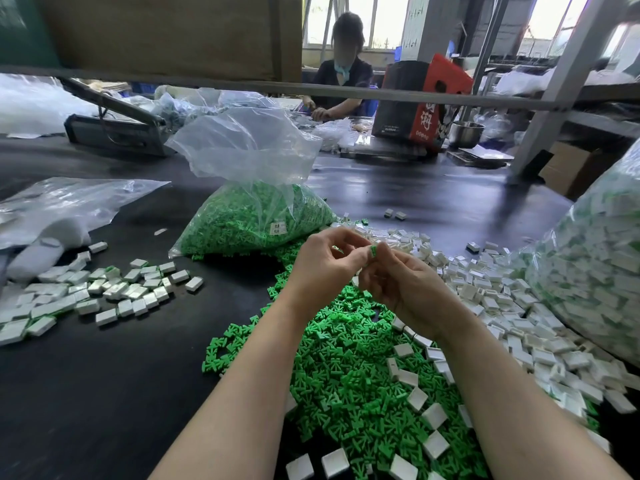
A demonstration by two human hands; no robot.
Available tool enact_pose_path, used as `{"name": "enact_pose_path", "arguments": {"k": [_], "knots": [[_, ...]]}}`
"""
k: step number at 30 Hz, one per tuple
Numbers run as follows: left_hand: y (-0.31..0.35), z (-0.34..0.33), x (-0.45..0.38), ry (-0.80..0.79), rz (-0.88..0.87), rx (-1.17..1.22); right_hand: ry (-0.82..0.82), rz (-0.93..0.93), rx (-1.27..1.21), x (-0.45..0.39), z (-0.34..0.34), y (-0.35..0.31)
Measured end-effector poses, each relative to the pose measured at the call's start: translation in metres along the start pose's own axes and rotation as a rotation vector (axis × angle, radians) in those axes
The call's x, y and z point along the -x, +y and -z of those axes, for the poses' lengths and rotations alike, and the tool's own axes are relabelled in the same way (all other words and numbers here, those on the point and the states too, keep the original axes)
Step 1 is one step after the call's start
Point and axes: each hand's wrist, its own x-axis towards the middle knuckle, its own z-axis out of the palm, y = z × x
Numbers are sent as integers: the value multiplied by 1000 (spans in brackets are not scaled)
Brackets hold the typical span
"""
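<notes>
My two hands meet above the dark table, over a heap of small green plastic pieces (349,368). My right hand (398,282) pinches a green piece (373,251) between thumb and fingers. My left hand (325,261) has its fingers curled round a small part with a green edge (337,250), mostly hidden. Loose white rectangular caps (491,292) spread to the right of the green heap. A pile of white pieces with green inside (104,292) lies at the left.
An open clear bag of green pieces (249,216) stands behind my hands. A large bag of white-and-green parts (595,271) fills the right edge. Clear plastic bags (62,206) lie at left. Another person (343,74) works across the table, beside a red-and-black box (415,102) and metal bowl (465,133).
</notes>
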Motion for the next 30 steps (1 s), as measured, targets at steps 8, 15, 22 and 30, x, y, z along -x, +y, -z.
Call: {"name": "enact_pose_path", "arguments": {"k": [8,15,22,30], "knots": [[1,-5,2,54,-63,-90,-33,17,28,0,1,2],[6,-10,4,86,-19,16,-46,26,77,-2,7,4],[6,-11,5,96,100,166,-9,4,291,-3,0,9],[5,-8,3,31,136,204,-1,45,298,-6,1,12]]}}
